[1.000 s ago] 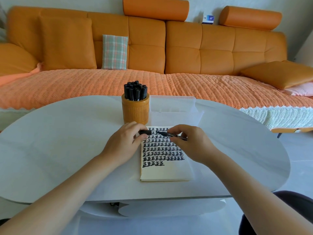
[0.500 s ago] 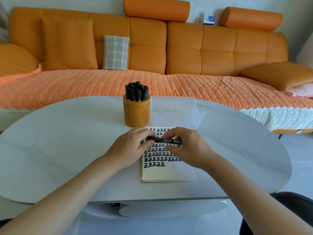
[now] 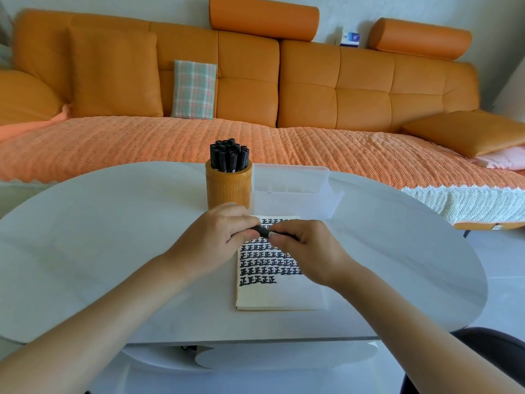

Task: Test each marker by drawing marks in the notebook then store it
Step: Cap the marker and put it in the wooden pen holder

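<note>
This is a home living room. A long orange sofa (image 3: pixel 306 89) fills the back, against a pale wall (image 3: pixel 483 12). Two roll bolsters (image 3: pixel 264 18) lie along the sofa's top, a plaid pillow (image 3: pixel 194 89) leans on its backrest, and a woven orange throw (image 3: pixel 142 143) covers its seat. A loose cushion (image 3: pixel 466 132) and a pink pillow (image 3: pixel 502 160) lie at the sofa's right end. Just in front of the sofa stands a white oval worktop (image 3: pixel 99 237) on a pale floor (image 3: pixel 500 257).
</note>
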{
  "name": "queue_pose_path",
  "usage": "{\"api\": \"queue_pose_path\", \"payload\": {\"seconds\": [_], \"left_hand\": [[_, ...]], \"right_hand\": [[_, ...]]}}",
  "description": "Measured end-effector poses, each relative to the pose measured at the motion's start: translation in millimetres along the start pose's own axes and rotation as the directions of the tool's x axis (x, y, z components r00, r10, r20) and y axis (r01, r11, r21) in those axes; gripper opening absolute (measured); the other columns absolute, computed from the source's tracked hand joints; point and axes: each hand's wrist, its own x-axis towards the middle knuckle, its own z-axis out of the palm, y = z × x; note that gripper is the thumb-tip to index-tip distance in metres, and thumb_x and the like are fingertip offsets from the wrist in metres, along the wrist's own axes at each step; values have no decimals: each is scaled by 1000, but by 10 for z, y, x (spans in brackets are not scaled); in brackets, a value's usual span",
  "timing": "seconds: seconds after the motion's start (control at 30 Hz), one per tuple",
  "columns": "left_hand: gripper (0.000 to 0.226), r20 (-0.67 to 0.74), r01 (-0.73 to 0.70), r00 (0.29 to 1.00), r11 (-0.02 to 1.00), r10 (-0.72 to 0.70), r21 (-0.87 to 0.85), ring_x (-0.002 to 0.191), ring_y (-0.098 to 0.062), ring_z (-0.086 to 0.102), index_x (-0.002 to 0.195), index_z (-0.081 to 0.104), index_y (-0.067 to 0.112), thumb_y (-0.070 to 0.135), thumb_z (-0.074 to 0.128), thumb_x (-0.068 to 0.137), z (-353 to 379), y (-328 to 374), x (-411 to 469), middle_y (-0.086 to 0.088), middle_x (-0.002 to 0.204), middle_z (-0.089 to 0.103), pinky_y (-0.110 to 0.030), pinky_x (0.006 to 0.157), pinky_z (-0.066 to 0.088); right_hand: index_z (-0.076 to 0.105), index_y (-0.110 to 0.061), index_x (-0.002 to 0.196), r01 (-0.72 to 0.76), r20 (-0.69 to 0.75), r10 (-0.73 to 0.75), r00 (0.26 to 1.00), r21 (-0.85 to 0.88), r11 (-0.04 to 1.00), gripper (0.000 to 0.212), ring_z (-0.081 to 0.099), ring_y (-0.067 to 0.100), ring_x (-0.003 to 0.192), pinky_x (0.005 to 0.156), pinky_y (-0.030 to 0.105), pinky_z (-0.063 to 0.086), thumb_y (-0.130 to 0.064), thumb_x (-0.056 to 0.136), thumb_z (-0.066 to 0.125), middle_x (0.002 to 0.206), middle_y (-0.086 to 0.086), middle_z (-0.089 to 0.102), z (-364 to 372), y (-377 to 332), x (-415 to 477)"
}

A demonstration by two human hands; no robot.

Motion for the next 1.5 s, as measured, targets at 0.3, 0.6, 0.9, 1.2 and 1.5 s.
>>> {"api": "queue_pose_path", "payload": {"seconds": [0.3, 0.6, 0.9, 1.2, 1.5], "left_hand": [[13, -59, 44, 997, 996, -49, -74, 86, -3, 50, 102, 70, 16, 21, 65, 91, -140, -109, 135, 9, 89, 59, -13, 71, 39], [35, -399, 318, 846, 935, -355, -157, 103, -11, 52, 124, 56, 18, 23, 63, 90, -268, -633, 363, 6, 112, 57, -22, 86, 44], [101, -93, 516, 822, 803, -562, -297, 143, -17, 19, 151, 15, 29, 48, 77, 74, -287, -963, 728, 3, 156, 22, -42, 114, 25], [79, -12, 494, 826, 734, -563, -466, 135, -17, 39, 146, 30, 35, 36, 75, 81, -182, -1080, 880, 6, 150, 37, -25, 100, 33], [81, -57, 470, 827, 744, -559, -474, 132, -13, 41, 148, 28, 33, 37, 75, 82, -158, -1103, 858, 8, 147, 40, -29, 105, 37]], "right_hand": [[73, -33, 100, -133, -17, 137, 990, 147, 980, 14, 49, 1, 67, 66, 19, 41, -30, 97, 59, 92, -5, 56, -7, -95, 252], [66, -20, 100, -109, -337, 163, 927, 175, 979, 7, 62, 13, 70, 65, 30, 51, -22, 97, 59, 88, -1, 68, -187, -272, 966], [64, -13, 108, -22, -489, 163, 857, 280, 960, 13, 73, 13, 82, 70, 37, 62, -12, 95, 60, 97, 5, 70, -258, -261, 1592], [57, -27, 111, -61, -376, 107, 920, 132, 989, 30, 68, 5, 77, 65, 19, 50, -18, 87, 72, 84, -4, 72, -5, -83, 1701], [51, -28, 142, 95, -260, -137, 956, -165, 982, 50, 57, 1, 103, 92, 22, 50, -13, 94, 60, 123, -9, 58, 29, -32, 1735]]}}
